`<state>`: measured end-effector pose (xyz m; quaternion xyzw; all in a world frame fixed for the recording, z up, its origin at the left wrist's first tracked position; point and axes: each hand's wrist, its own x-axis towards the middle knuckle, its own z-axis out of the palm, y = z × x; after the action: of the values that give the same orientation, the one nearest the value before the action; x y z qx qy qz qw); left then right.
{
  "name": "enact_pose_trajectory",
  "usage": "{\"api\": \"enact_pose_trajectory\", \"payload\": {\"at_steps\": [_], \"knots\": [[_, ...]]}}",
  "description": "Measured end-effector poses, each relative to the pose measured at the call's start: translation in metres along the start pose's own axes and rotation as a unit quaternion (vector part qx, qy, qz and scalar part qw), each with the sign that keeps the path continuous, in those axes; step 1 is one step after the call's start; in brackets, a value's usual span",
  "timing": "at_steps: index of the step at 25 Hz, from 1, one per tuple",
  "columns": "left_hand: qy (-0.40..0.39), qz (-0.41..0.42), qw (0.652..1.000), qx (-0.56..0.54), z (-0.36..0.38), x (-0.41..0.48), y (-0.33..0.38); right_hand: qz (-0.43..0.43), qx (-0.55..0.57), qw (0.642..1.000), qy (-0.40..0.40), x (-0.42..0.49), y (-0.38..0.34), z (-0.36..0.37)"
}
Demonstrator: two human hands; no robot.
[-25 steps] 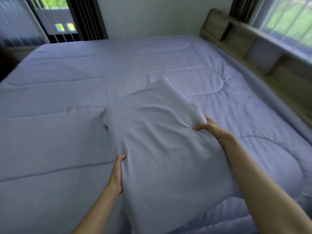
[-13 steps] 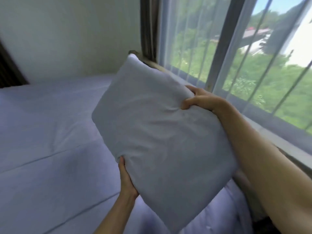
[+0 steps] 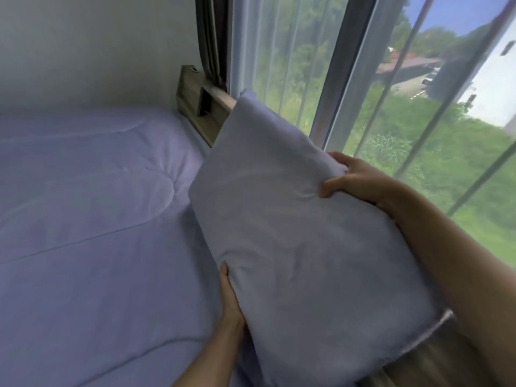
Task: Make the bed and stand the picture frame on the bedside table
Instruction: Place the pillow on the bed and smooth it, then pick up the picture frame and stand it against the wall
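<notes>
**user1:** where's the pillow (image 3: 301, 233) at right now?

**user2:** up in both hands, tilted, one corner pointing up toward the window (image 3: 418, 113). It's at the head end, just in front of the wooden headboard (image 3: 192, 107). Can't tell if its low corner touches the wood under it, that bit's too blurry.

**user1:** and the grip?

**user2:** right hand (image 3: 354, 180) clamps the upper right edge. Its thumb is dug into the front so the fabric puckers, and its fingers are wrapped over the back. Left hand (image 3: 230, 303) has the lower left edge, thumb flat along the front, and the rest of it is tucked behind where I can't see.

**user1:** and the duvet (image 3: 97, 219)?

**user2:** lilac, spread flat, quilted seams showing, runs right up to the headboard. Dark curtain (image 3: 212, 37) bunched in the corner above the headboard, sheer curtain (image 3: 279, 65) over the glass.
</notes>
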<state>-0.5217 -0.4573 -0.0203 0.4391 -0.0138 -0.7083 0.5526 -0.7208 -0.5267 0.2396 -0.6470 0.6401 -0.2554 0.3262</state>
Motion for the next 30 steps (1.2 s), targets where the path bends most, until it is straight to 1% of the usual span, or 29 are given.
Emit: {"api": "enact_pose_trajectory", "payload": {"at_steps": [2, 3, 5, 6, 7, 8, 9, 10, 11, 12, 13, 14, 15, 16, 18, 20, 21, 22, 24, 26, 28, 30], "knots": [[0.009, -0.021, 1.000, 0.021, -0.014, 0.019, -0.019, 0.026, -0.017, 0.999, -0.006, 0.009, 0.032, 0.013], [0.016, -0.041, 0.998, 0.045, -0.020, 0.022, -0.023, 0.038, -0.021, 0.999, 0.006, 0.011, 0.045, 0.019], [0.020, -0.090, 0.990, 0.111, -0.029, 0.023, -0.023, 0.054, -0.027, 0.998, 0.035, 0.010, 0.060, 0.022], [0.029, -0.097, 0.984, 0.149, -0.029, 0.019, -0.022, 0.059, -0.037, 0.997, 0.037, 0.009, 0.063, 0.020], [0.057, -0.088, 0.973, 0.206, -0.029, 0.017, -0.020, 0.064, -0.057, 0.996, 0.038, 0.007, 0.063, 0.018], [0.088, -0.050, 0.955, 0.278, -0.030, 0.014, -0.020, 0.067, -0.088, 0.993, 0.043, 0.004, 0.062, 0.017], [0.127, -0.001, 0.930, 0.346, -0.026, 0.005, -0.020, 0.068, -0.140, 0.986, 0.062, 0.001, 0.059, 0.019], [0.144, 0.042, 0.898, 0.414, -0.023, -0.004, -0.022, 0.062, -0.214, 0.970, 0.097, -0.004, 0.055, 0.024], [0.144, 0.085, 0.850, 0.499, -0.016, -0.018, -0.022, 0.040, -0.292, 0.945, 0.138, -0.011, 0.051, 0.029], [0.111, 0.137, 0.790, 0.588, -0.011, -0.032, -0.022, 0.010, -0.361, 0.917, 0.168, -0.020, 0.048, 0.037], [0.046, 0.186, 0.712, 0.676, -0.005, -0.047, -0.022, -0.012, -0.405, 0.896, 0.180, -0.037, 0.048, 0.046], [-0.025, 0.233, 0.632, 0.739, -0.004, -0.055, -0.025, -0.023, -0.428, 0.886, 0.179, -0.056, 0.050, 0.054], [-0.079, 0.243, 0.578, 0.775, 0.000, -0.066, -0.024, -0.019, -0.434, 0.883, 0.178, -0.079, 0.054, 0.058], [-0.122, 0.249, 0.558, 0.782, 0.003, -0.073, -0.024, 0.001, -0.425, 0.885, 0.189, -0.107, 0.057, 0.061], [-0.182, 0.263, 0.526, 0.788, 0.013, -0.099, -0.024, 0.059, -0.384, 0.891, 0.236, -0.170, 0.063, 0.064], [-0.231, 0.318, 0.469, 0.791, 0.029, -0.130, -0.028, 0.110, -0.320, 0.893, 0.296, -0.231, 0.065, 0.068], [-0.263, 0.341, 0.445, 0.785, 0.038, -0.153, -0.034, 0.133, -0.287, 0.892, 0.323, -0.262, 0.066, 0.071], [-0.296, 0.364, 0.428, 0.773, 0.046, -0.174, -0.042, 0.153, -0.260, 0.889, 0.344, -0.289, 0.067, 0.076], [-0.370, 0.381, 0.396, 0.749, 0.048, -0.218, -0.070, 0.204, -0.221, 0.873, 0.384, -0.349, 0.075, 0.087], [-0.432, 0.375, 0.357, 0.738, 0.037, -0.258, -0.103, 0.253, -0.187, 0.852, 0.419, -0.409, 0.088, 0.095], [-0.494, 0.349, 0.296, 0.739, 0.018, -0.295, -0.141, 0.305, -0.171, 0.824, 0.446, -0.474, 0.100, 0.101], [-0.549, 0.321, 0.242, 0.733, 0.000, -0.328, -0.177, 0.355, -0.191, 0.788, 0.465, -0.537, 0.112, 0.108]]}}
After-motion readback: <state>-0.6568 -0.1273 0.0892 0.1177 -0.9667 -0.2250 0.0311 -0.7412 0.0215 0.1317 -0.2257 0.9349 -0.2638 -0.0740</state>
